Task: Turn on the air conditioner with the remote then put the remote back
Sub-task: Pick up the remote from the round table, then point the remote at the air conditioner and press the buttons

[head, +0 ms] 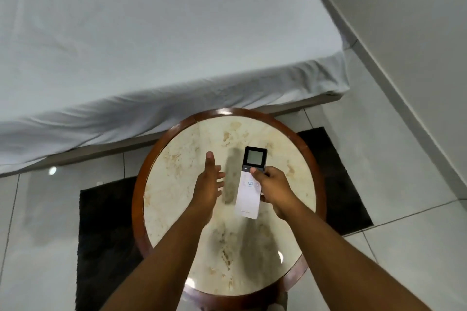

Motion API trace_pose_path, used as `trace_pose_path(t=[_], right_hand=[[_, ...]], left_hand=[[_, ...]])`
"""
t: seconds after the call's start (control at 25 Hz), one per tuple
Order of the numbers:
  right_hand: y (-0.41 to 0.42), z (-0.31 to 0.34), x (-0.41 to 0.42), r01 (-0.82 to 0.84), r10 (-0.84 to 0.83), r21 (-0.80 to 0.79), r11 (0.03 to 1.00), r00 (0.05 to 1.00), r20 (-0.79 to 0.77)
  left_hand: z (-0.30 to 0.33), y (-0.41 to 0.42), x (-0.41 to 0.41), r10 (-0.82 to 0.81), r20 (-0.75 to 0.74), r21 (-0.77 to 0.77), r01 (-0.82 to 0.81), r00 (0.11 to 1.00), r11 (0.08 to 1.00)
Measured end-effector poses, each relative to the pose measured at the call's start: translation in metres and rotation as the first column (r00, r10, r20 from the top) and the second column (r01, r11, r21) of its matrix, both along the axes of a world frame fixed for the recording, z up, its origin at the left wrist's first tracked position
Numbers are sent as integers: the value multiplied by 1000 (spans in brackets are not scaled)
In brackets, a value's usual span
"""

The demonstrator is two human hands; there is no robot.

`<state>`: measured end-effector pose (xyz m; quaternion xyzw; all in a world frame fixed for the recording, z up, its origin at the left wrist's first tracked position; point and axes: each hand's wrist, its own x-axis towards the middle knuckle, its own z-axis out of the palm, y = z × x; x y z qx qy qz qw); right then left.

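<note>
Right now the right hand (274, 192) has its fingers (256, 174) closed round the remote (249, 184), thumb on the buttons, held above the round counter (177, 184); the left hand (208, 184) hovers beside it, spread and holding nothing. Gripped along one edge only, the remote could tip and drop. The counter top is bare, the bed (151, 33) close behind it.

White-and-black remote (249, 187); cream marbled, brown-rimmed table (177, 184); black rug (106, 222).
</note>
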<state>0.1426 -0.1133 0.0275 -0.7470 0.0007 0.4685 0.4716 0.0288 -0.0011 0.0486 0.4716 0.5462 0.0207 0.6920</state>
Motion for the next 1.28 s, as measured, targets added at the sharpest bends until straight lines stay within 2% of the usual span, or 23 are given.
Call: trace_pose_path(t=[0.2, 0.32, 0.52, 0.64, 0.72, 0.88, 0.96, 1.08, 1.28], right_hand=[[-26, 98, 52, 173, -180, 117, 978, 982, 57], [-49, 171, 82, 283, -316, 255, 924, 944, 97], [-95, 299, 118, 310, -415, 494, 812, 902, 116], [-129, 379, 132, 299, -473, 585, 754, 865, 167], [-152, 433, 138, 279, -521, 649, 708, 826, 214], [-191, 530, 138, 187, -592, 727, 660, 725, 351], [-209, 577, 132, 135, -635, 767, 628, 658, 404], [-234, 639, 120, 53, -679, 803, 593, 568, 464], [-261, 702, 101, -15, -737, 824, 567, 439, 514]], left_hand=[[99, -3, 33, -177, -4, 307, 170, 984, 936], [167, -12, 64, -291, 91, 465, 218, 952, 858], [286, -31, 123, -514, 3, 784, 317, 858, 533], [360, -48, 151, -577, -2, 908, 243, 817, 341], [408, -60, 165, -626, -15, 971, 161, 780, 176], [496, -85, 186, -609, -116, 978, -16, 785, -207], [543, -101, 191, -570, -104, 927, -128, 815, -353], [608, -120, 194, -514, -44, 834, -252, 857, -491], [678, -143, 190, -453, 54, 683, -364, 890, -633]])
